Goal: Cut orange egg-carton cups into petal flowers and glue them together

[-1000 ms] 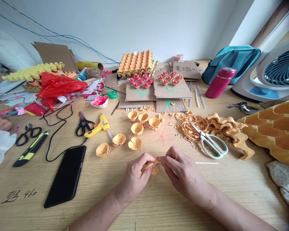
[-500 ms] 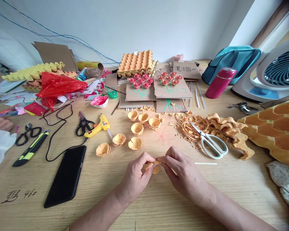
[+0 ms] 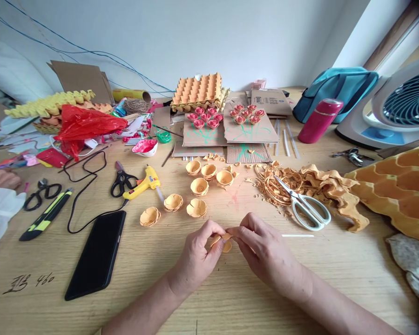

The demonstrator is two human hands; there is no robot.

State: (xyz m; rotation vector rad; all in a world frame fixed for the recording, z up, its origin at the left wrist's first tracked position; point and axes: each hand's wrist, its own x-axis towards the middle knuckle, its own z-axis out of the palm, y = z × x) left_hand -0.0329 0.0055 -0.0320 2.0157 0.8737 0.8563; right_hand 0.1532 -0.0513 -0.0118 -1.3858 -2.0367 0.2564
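Close to the table's front, my left hand (image 3: 198,251) pinches a small orange egg-carton flower piece (image 3: 226,245) with separate petals. My right hand (image 3: 267,251) is closed on the same piece from the other side, thumb and forefinger at its upper edge. Fingers hide much of it. Beyond my hands stand several orange egg-carton cups cut into petals, among them a cup (image 3: 196,208) just past my left hand and another cup (image 3: 150,217) farther left. A thin white stick (image 3: 298,236) lies right of my right hand.
White-handled scissors (image 3: 309,204) rest on orange carton scraps (image 3: 321,179) at right. At left lie a yellow glue gun (image 3: 143,182), a black phone (image 3: 96,256) and a utility knife (image 3: 46,215). Red flowers on cardboard (image 3: 204,135) stand behind. Another person's sleeve (image 3: 2,209) shows far left.
The petals of the held piece have shifted slightly between my fingers. Both hands stay in nearly the same place; the view has moved very little.
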